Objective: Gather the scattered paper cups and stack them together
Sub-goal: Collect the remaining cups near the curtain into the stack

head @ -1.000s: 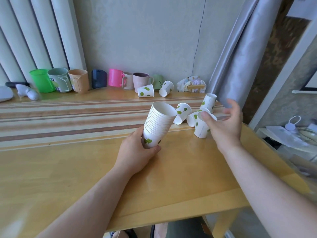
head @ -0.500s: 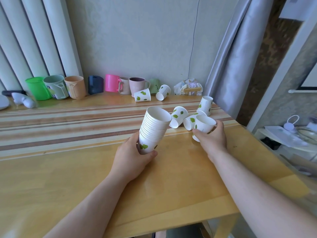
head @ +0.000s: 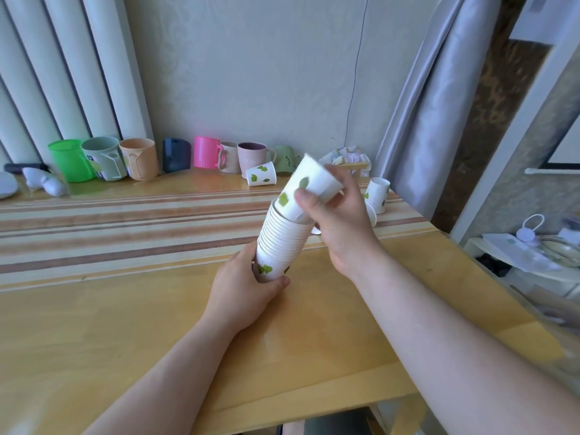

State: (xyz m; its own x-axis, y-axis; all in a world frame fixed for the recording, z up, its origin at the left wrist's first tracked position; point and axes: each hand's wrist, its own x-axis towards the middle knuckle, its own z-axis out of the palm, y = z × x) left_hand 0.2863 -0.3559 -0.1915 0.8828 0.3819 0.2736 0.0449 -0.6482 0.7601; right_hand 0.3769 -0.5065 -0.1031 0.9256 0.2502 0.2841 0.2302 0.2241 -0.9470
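My left hand grips the base of a tilted stack of white paper cups with green leaves over the wooden table. My right hand holds a single paper cup whose bottom sits in the mouth of the stack's top cup. Another cup lies on its side at the back. One cup stands upside down to the right. Behind my right hand, part of another cup shows; the rest there is hidden.
A row of coloured plastic mugs lines the wall at the back of the table. Crumpled wrappers lie near the grey curtain. The table's right edge drops off beside a low shelf with clutter.
My right hand closed on a cup at the right, lifted it and brought it left onto the top of the stack. My left hand kept holding the stack.
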